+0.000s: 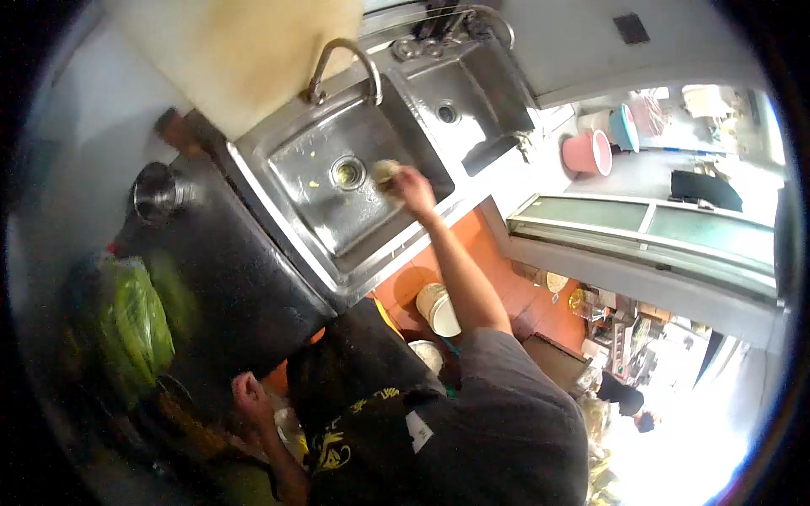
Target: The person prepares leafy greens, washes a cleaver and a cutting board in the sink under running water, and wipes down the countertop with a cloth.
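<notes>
My right hand reaches over the left basin of a steel double sink, closed on a pale, roundish, sponge-like wad. Its exact kind is blurred. The wad is just beside the drain, where yellowish scraps lie. A curved faucet arches over the basin's upper edge. Down at the lower left, my left hand is held near the dark counter's edge, fingers curled in, with nothing showing in them.
Bagged green vegetables and a metal bowl rest on the dark counter. A white bucket stands on the orange-tiled floor. A pink bucket is beyond the glass partition. Another person is far off at right.
</notes>
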{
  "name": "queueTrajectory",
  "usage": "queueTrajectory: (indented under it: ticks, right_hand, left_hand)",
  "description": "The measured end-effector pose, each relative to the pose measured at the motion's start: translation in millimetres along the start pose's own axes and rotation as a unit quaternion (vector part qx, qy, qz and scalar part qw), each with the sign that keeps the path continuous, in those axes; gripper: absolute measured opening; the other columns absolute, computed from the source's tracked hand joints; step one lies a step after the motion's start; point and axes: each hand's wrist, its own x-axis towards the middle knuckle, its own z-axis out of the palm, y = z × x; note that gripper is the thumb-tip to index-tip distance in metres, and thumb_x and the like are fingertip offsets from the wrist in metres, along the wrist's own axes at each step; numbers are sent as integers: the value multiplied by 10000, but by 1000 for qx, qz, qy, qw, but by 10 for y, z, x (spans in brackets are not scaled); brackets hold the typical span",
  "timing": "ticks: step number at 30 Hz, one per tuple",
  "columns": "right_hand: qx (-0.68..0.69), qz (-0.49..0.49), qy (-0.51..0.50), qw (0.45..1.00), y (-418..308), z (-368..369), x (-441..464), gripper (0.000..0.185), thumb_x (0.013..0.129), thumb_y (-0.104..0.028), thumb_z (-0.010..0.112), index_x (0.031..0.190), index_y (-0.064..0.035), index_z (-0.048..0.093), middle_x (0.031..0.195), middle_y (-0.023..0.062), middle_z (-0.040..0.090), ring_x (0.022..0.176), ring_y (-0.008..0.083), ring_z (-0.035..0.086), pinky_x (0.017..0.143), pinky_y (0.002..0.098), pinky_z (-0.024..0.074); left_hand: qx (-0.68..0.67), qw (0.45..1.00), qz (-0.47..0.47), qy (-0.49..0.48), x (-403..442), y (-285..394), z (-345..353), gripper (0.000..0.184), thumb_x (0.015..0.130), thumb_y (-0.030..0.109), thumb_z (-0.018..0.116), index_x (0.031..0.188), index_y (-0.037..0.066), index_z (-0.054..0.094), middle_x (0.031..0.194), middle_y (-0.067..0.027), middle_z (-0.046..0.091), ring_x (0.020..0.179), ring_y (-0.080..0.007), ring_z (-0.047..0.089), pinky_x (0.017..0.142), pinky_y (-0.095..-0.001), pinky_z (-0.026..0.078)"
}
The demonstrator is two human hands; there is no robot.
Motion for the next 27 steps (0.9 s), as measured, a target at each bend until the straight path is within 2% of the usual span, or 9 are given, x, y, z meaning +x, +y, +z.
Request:
queueTrajectory:
  ticks: [3, 5, 10, 12, 14, 16, 19, 24, 27]
  right_hand:
    - [206, -13, -35, 978, -350, -958, -378, 489, 976, -434, 391, 1259, -62, 535, 1123, 110, 610, 992, 234, 606, 859, 376, 495]
    - [105, 35, 152, 982, -377, -1464, -387, 456, 959, -408, 462, 1244, -62, 548, 1104, 111, 609, 1031, 234, 573, 852, 383, 488]
    - [-116, -15, 69, 991, -141, -2292, -151, 289, 888, -186, 606, 1136, -39, 593, 969, 91, 622, 840, 141, 586, 596, 274, 503]
    - [-183, -40, 15, 982, 15, -1871, -102, 402, 901, -210, 595, 1262, -43, 536, 1186, 118, 601, 1046, 198, 567, 846, 314, 501]
    - [71, 28, -29, 997, 377, -1433, -205, 418, 910, -243, 585, 1275, -44, 539, 1229, 104, 597, 1069, 206, 562, 904, 324, 459]
    - [-452, -111, 25, 885, 260, -1147, -303, 383, 923, -289, 582, 1188, -13, 604, 1108, 91, 654, 989, 210, 591, 827, 305, 475]
    - [-112, 66, -217, 967, -465, -554, -381, 342, 937, -318, 575, 959, 3, 690, 888, 80, 693, 792, 184, 614, 742, 297, 484]
    - [73, -49, -357, 930, -2619, 198, -990, 350, 959, -311, 529, 989, 12, 661, 995, 123, 669, 838, 133, 593, 775, 272, 473]
    - [56, -128, -316, 938, -1939, 484, -699, 290, 956, -278, 526, 997, -19, 649, 977, 124, 650, 887, 227, 607, 833, 344, 468]
  left_hand:
    - [-13, 999, 6, -32, 215, 211, 68, 92, 905, 54, 565, 921, -27, 605, 947, -128, 605, 839, -259, 596, 711, -334, 493]
    - [-25, 998, 48, -24, 250, 149, 128, 91, 887, 49, 591, 925, -31, 608, 943, -142, 612, 854, -278, 603, 746, -352, 496]
    - [-72, 997, 9, 1, 88, -54, 374, 107, 774, 45, 655, 877, 28, 629, 875, -147, 643, 810, -334, 617, 718, -374, 504]
    - [-27, 1000, 9, -10, 190, 248, 204, 74, 834, 71, 604, 792, 15, 580, 772, -156, 580, 728, -350, 578, 621, -391, 465]
    - [-10, 999, -21, 37, 137, 209, 230, 145, 857, 89, 583, 742, 11, 543, 727, -158, 547, 696, -357, 558, 594, -402, 439]
    - [14, 998, -57, 38, 26, 199, 155, 163, 872, 102, 578, 742, 11, 537, 722, -150, 539, 677, -331, 554, 594, -390, 435]
    - [-49, 982, -180, -20, -136, 186, -44, 200, 903, 134, 567, 746, 18, 526, 709, -116, 528, 643, -267, 534, 592, -373, 428]
    - [-404, 892, -188, -74, -200, -25, -268, 237, 941, 207, 549, 771, 42, 538, 742, -49, 548, 685, -179, 512, 654, -353, 440]
    - [70, 995, -12, -70, -216, -324, 9, 252, 938, 270, 541, 887, 27, 583, 892, -130, 605, 897, -297, 558, 830, -439, 431]
